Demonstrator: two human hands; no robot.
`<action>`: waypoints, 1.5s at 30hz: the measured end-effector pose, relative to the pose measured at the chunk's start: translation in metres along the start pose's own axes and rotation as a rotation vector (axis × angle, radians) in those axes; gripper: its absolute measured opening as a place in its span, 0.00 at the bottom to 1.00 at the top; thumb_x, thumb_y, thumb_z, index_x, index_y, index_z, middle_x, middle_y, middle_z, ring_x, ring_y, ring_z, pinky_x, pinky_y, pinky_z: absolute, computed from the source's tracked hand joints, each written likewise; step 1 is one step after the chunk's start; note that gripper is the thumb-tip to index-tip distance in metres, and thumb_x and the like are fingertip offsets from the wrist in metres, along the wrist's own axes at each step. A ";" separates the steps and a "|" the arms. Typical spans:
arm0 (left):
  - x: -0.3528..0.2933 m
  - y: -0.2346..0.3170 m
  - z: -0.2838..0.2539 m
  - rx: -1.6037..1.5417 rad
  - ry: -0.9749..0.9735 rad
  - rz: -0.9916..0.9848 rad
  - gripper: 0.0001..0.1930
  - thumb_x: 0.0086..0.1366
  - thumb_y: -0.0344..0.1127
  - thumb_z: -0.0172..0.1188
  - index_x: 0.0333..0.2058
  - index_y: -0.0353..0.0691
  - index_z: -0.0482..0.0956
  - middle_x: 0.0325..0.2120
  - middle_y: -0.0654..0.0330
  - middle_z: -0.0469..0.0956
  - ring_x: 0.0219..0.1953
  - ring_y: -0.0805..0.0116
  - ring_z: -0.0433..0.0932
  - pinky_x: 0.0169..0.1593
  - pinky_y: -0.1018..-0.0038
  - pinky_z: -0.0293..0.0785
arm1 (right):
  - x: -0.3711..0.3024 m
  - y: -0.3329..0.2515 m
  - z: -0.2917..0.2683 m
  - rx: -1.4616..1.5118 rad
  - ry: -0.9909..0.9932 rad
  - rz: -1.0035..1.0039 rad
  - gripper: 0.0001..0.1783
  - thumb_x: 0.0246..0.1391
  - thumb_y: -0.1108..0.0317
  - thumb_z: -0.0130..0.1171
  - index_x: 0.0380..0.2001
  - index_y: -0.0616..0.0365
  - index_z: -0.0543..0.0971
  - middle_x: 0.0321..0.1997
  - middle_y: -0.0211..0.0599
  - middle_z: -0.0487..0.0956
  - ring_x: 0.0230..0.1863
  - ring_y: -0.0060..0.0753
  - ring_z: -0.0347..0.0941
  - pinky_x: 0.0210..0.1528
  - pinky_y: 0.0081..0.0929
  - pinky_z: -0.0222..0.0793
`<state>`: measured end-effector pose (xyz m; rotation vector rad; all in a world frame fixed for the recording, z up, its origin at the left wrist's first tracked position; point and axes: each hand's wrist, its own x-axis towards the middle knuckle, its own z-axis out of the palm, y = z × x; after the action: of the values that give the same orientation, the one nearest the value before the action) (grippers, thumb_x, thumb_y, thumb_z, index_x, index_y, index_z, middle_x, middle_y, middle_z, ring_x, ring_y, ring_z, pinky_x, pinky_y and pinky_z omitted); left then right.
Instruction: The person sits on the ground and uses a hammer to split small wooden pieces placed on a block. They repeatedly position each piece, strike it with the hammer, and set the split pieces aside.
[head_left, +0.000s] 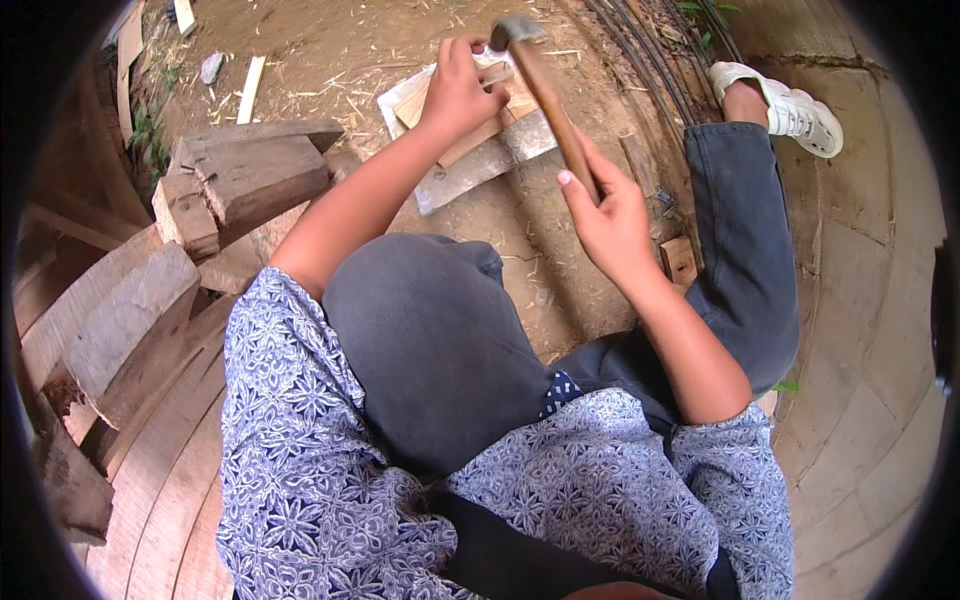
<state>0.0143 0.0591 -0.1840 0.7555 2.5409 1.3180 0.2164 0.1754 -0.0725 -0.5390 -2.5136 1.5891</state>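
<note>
Hammer (560, 110): one, brown handle, grey head; located between twelve and one o'clock, slanting from the head near the top edge down to the handle end in the right hand. Whether the head touches anything below cannot be told.

Right hand (612, 222): two o'clock; fingers wrapped around the lower handle, thumb laid along it.

Left hand (458, 95): twelve o'clock, just beside the hammer head; fingers bent, thumb set apart from them, a small brown piece (496, 72) showing between. Whether the hand pinches this piece cannot be told.

Boards (478, 143): light wood, flat, below the left hand, partly hidden by it.

Sheet (437, 190): pale grey, under the boards, twelve o'clock.

Rods (640, 48): dark, long, side by side, one o'clock.

Block (679, 260): small, wooden, between two and three o'clock, near the right forearm.

Timbers (255, 175): rough, thick, heaped from ten o'clock round to eight, left of the left arm.

Strip (251, 90): pale wood, between ten and eleven o'clock, on bare earth among scattered shavings.

Stone (211, 67): grey, just beyond the strip.

Shoe (800, 115): white, two o'clock, worn by the person.

Trousers (425, 345): dark grey, one knee at centre.

Shirt (300, 430): blue and white, patterned, six to eight o'clock.
</note>
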 end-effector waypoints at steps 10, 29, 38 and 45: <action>-0.004 -0.013 0.008 0.066 0.105 0.126 0.34 0.49 0.30 0.70 0.56 0.40 0.67 0.44 0.56 0.67 0.36 0.66 0.72 0.45 0.69 0.75 | -0.006 0.003 0.002 0.086 0.080 0.007 0.27 0.62 0.75 0.56 0.64 0.67 0.69 0.62 0.47 0.77 0.63 0.28 0.70 0.64 0.24 0.63; -0.005 0.000 0.004 0.046 -0.036 0.018 0.32 0.52 0.32 0.67 0.56 0.38 0.66 0.48 0.51 0.67 0.45 0.54 0.76 0.50 0.62 0.76 | -0.006 0.009 0.003 0.116 0.083 0.000 0.27 0.61 0.74 0.56 0.64 0.60 0.71 0.58 0.55 0.79 0.60 0.37 0.76 0.59 0.29 0.69; -0.008 -0.003 0.007 0.067 0.002 0.062 0.32 0.52 0.32 0.67 0.56 0.38 0.66 0.46 0.52 0.67 0.40 0.58 0.76 0.48 0.64 0.76 | -0.003 0.017 -0.003 0.046 0.021 0.053 0.27 0.61 0.73 0.56 0.64 0.61 0.71 0.60 0.53 0.78 0.63 0.40 0.73 0.62 0.29 0.67; -0.005 -0.005 0.005 0.056 0.030 0.092 0.33 0.52 0.32 0.68 0.56 0.37 0.65 0.47 0.51 0.67 0.38 0.59 0.75 0.47 0.64 0.77 | -0.001 0.007 -0.006 0.078 0.048 0.006 0.27 0.61 0.74 0.56 0.64 0.62 0.71 0.60 0.53 0.78 0.64 0.39 0.73 0.63 0.29 0.65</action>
<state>0.0192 0.0579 -0.1914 0.8802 2.6056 1.3003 0.2206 0.1835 -0.0763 -0.5677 -2.4070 1.6480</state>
